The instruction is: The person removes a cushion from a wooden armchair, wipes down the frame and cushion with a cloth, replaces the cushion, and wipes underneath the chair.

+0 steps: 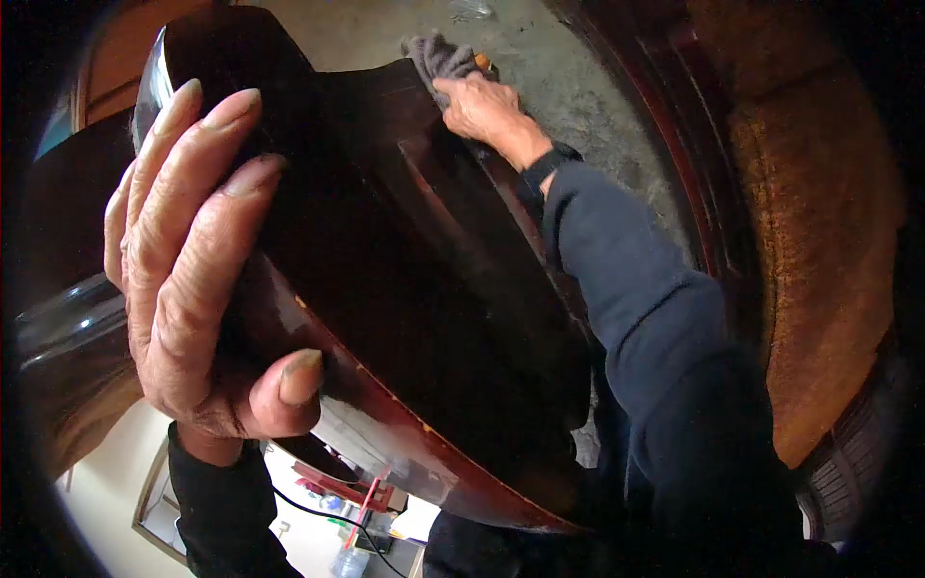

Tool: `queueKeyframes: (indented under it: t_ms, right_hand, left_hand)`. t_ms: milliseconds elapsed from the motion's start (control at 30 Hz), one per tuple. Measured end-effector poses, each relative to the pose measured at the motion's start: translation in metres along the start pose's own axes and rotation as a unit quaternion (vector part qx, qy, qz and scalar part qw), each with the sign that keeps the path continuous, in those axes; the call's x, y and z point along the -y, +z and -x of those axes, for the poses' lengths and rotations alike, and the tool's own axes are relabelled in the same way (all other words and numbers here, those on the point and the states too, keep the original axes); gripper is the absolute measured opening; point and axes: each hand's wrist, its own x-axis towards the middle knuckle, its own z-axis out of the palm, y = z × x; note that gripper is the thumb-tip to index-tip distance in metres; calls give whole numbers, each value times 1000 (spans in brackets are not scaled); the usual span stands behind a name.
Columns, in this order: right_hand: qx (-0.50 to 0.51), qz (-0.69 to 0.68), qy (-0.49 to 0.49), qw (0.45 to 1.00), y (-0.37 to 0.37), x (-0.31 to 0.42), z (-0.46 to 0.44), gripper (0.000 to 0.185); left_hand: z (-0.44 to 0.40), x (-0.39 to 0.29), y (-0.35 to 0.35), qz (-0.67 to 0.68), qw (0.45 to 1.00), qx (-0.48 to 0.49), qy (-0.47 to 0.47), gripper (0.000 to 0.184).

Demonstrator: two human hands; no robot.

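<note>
A large dark red, glossy curved panel [356, 231] fills the middle of the head view, with small chips along its near edge. My left hand [198, 260] rests against the left part of this panel, fingers stretched out and thumb apart. Whether its palm presses firmly is hidden. Farther off, my right hand [487, 114] is closed on a grey cloth [441, 60], which bunches up over the panel's far edge. A small orange item [483, 62] shows beside the cloth; I cannot make out what it is.
Grey concrete floor [617, 120] lies beyond the panel. To the right stands another dark red piece [689, 144] beside a brown, rough-textured surface [819, 241]. Below left, a black cable [328, 515] runs past a clear plastic bottle [349, 561] and assorted items.
</note>
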Motion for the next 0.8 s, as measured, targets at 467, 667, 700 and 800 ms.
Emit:
queueKeyframes:
  t_ms: [467,667,700,800]
  right_hand:
    - [-7,49,-36,998,17,-19,69,38]
    - [-44,32,-60,997,38,-43,142,28]
    - [-7,51,-49,997,35,-45,164,44]
    - [37,45,-35,998,42,-62,227,49]
  left_hand:
    - [-4,7,-2,8,999,-25,31,67]
    - [-1,18,-2,29,998,-33,53,63]
    - [0,21,-5,25,998,-22,56,63]
    - [2,23,-7,22,998,-37,53,61]
